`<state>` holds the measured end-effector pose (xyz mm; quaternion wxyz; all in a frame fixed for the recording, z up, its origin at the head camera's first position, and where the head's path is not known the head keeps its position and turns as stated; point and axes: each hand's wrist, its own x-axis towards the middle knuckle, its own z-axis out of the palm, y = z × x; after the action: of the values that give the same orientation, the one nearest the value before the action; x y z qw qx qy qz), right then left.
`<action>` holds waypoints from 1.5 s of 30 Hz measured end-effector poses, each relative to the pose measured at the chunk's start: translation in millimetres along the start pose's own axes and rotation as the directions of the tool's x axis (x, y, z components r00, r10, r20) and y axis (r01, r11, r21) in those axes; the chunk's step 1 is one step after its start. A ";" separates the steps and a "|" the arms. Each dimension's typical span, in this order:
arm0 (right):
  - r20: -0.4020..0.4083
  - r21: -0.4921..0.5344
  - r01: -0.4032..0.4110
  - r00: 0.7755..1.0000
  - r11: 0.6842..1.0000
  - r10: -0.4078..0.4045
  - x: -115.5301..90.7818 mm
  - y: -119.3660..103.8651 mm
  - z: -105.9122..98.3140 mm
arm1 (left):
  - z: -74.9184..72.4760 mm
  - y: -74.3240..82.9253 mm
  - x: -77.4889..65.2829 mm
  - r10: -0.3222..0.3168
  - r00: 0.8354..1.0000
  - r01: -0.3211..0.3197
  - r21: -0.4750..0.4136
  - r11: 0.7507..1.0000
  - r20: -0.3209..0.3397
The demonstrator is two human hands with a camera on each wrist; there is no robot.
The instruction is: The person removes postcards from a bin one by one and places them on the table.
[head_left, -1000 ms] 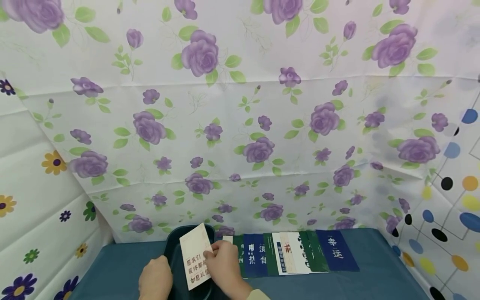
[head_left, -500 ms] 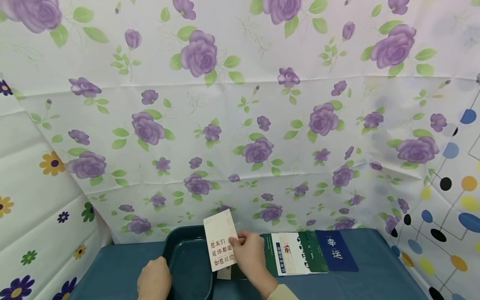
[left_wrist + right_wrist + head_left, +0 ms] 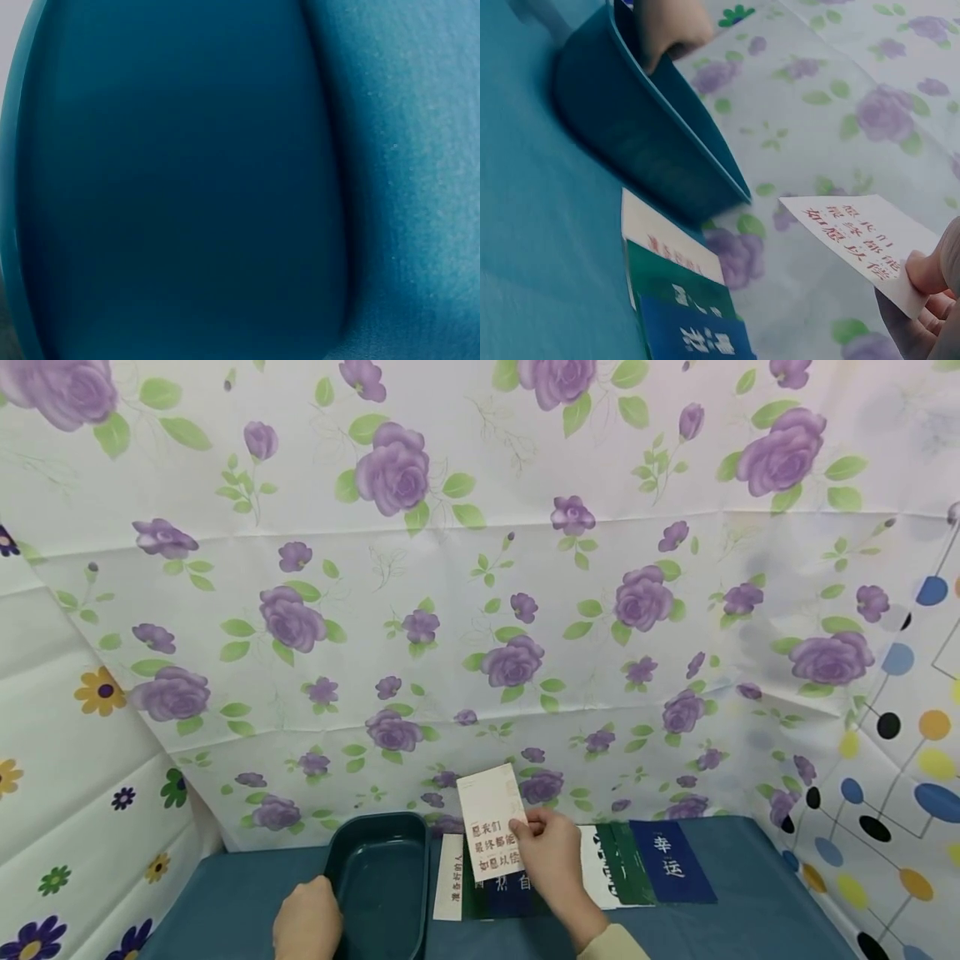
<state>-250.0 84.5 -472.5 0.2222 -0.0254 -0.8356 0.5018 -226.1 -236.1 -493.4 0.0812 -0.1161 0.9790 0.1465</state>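
Note:
My right hand (image 3: 553, 858) pinches a cream card (image 3: 486, 810) with red-brown Chinese writing at its right edge. The card is raised, partly covering a row of overlapping cards on the table. In the right wrist view, thumb and fingers clasp a corner of the cream card (image 3: 855, 232). At the left, my left hand (image 3: 307, 920) holds the left rim of a dark teal plastic basin (image 3: 384, 893); the right wrist view shows its fingers bent over that rim. The left wrist view shows only the basin's side (image 3: 187, 180) and the cloth, with no fingers.
The row has a cream card (image 3: 447, 889) beside the basin, then green, blue and white ones, and a blue card (image 3: 671, 860) at the right end. A teal cloth (image 3: 742, 918) covers the table. Flowered sheeting (image 3: 450, 568) rises behind and at the sides.
My right hand has carried the cream card from over the basin rightward, now above the row's left part. The basin's inside has come into view. My left hand stays at the rim.

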 end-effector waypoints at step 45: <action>-0.352 -0.323 -0.313 0.916 0.893 0.194 50.4 154.7 -186.0 | -0.7 -1.7 -3.5 0.032 0.999 -0.032 -0.002 0.999 -0.040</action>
<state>-249.5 328.3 -512.5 0.2737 -0.2558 -0.8591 0.3486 -222.4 -237.2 -492.5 0.0593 -0.1035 0.9819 0.1469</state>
